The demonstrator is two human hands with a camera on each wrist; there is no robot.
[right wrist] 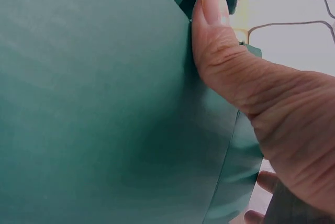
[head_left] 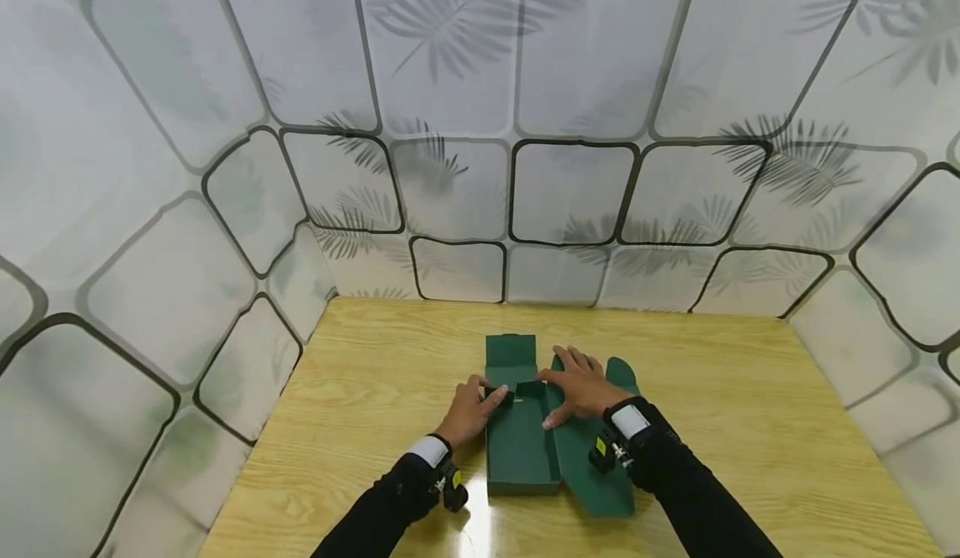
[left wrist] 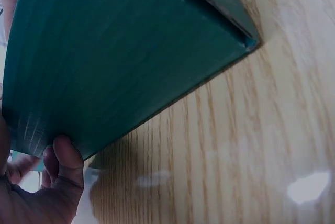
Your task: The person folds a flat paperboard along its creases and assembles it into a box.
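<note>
A green cardboard box [head_left: 522, 450] stands on the table, its lid panel [head_left: 596, 466] folded out to the right and a flap [head_left: 511, 350] spread out at the far end. My left hand [head_left: 467, 415] grips the far left corner, thumb over the wall and fingers outside; the left wrist view shows its fingertips [left wrist: 67, 150] against the green side. My right hand [head_left: 583, 389] holds the far right part of the box, index finger reaching to the corner. In the right wrist view its thumb [right wrist: 212, 30] lies over the wall's edge, with other fingertips partly hidden behind the green card.
The box sits on a light wood-grain table [head_left: 375, 425]. Patterned white fabric [head_left: 450, 191] rises behind the table and along both sides. A rounded tab [head_left: 621, 371] of the lid sticks up beside the right wrist.
</note>
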